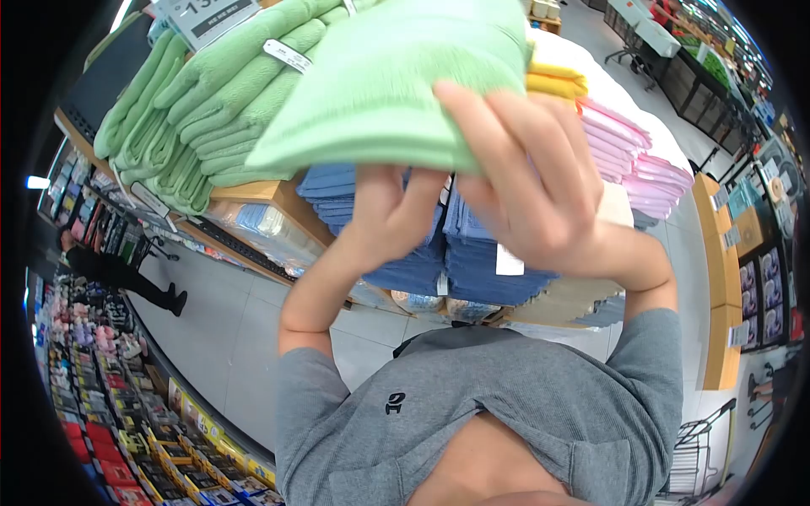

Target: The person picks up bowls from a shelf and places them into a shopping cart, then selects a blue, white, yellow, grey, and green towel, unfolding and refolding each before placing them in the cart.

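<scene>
A folded light green towel (pixel 380 101) is held up in front of me, above the display. My right hand (pixel 540 177) grips its near right edge, fingers on top and thumb below. My left hand (pixel 392 207) reaches under the near edge; its fingertips are hidden beneath the cloth. Stacks of similar green towels (pixel 245 101) lie to the left, one with a white tag (pixel 287 56). Directly below my hands are piles of folded blue towels (pixel 489 266).
Pink towels (pixel 624 148) and a yellow towel (pixel 557 80) are stacked at the right. A price sign (pixel 207 21) stands at the upper left. A person in dark clothes (pixel 126 274) is in the left aisle, beside shelves of goods (pixel 101 363). A wooden shelf unit (pixel 717 287) stands at the right.
</scene>
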The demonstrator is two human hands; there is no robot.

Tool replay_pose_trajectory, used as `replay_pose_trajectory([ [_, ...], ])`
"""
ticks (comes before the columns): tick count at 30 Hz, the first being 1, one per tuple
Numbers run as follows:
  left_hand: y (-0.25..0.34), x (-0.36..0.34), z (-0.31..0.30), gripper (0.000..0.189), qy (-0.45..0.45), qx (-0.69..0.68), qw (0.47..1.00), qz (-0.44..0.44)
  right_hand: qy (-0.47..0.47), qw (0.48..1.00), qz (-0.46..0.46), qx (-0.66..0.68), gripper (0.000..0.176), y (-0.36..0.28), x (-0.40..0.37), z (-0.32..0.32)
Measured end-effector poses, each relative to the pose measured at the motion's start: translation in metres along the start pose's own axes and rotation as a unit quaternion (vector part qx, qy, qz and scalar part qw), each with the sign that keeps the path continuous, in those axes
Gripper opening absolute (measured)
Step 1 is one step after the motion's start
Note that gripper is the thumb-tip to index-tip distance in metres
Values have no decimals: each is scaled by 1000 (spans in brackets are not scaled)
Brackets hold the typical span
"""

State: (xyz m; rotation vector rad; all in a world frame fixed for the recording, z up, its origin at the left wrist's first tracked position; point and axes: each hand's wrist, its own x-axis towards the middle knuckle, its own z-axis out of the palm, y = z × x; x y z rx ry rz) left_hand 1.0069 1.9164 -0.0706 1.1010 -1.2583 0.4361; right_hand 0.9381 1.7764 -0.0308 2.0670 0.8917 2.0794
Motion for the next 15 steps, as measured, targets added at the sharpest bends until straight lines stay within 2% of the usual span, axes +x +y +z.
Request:
replay_pose_trajectory([
  [2,10,-22,7,38,-54,-102,993,-41,-25,1000,1,15,38,-17,-9,-21],
  [4,6,-33,15,40,-76,-215,970,-80,-84,993,51,64,41,-33,-15,-41],
  [6,-1,-42,15,40,-132,-224,954,-149,-125,983,83,102,40,-40,-23,-51],
  [9,4,-52,30,37,-64,-186,947,-253,-149,966,149,148,36,-43,-49,-50],
  [11,-1,-58,30,37,-90,-182,945,-255,-148,961,190,137,37,-48,-61,-54],
  [13,1,-63,35,38,-92,-180,949,-241,-185,958,197,99,41,-58,-62,-64],
  [15,8,-65,35,41,-129,-144,963,-188,-202,955,204,69,44,-68,-61,-72],
])
